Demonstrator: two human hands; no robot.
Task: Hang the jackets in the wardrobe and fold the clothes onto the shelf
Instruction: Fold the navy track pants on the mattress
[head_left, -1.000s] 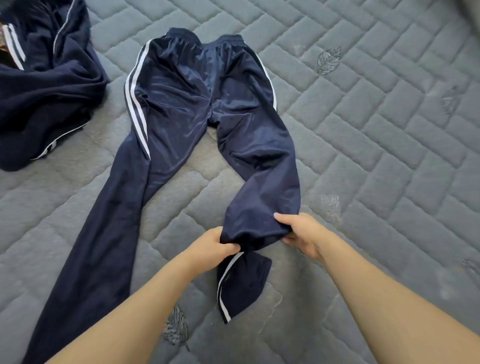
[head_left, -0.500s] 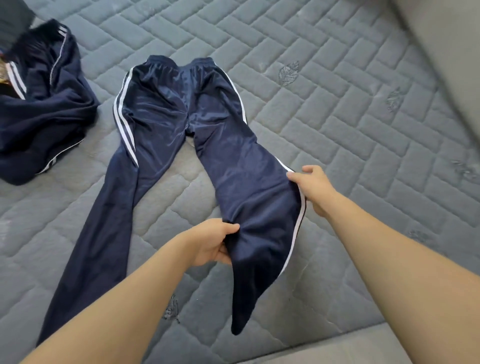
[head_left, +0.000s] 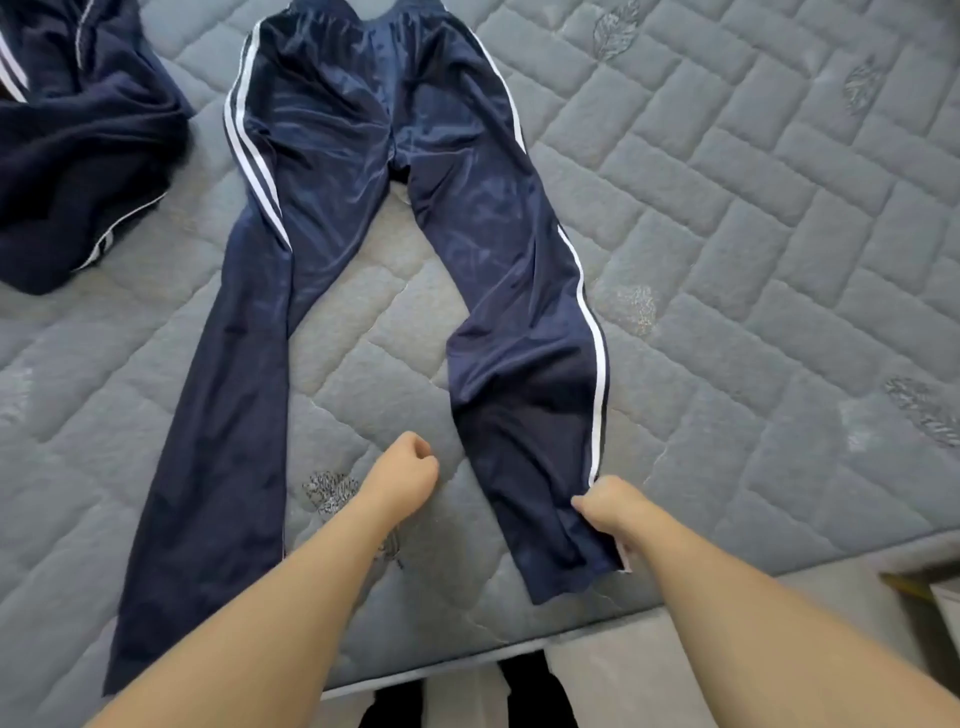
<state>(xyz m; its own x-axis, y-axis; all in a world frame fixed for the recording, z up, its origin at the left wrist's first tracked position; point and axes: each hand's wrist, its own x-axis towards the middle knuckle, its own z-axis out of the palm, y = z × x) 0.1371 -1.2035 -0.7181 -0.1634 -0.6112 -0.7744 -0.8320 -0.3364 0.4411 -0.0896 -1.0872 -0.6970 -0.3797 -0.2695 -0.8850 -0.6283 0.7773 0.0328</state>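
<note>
Flattened now, our track pants (head_left: 374, 171) reach the mattress's (head_left: 753, 208) near edge; right hand (head_left: 605, 506) fingers pinching the hem, left hand (head_left: 408, 467) released, fingers curled.

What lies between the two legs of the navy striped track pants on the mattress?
Head view: bare grey quilted mattress, plus the left hand, curled, holding nothing, beside the navy striped track pants.

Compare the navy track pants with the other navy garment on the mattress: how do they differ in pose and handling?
The track pants lie spread flat, legs apart; the other garment lies crumpled in a heap. The right hand grips the track pants' leg near the hem; no hand touches the other garment. The left hand holds nothing. Both are dark navy with white stripes.
</note>
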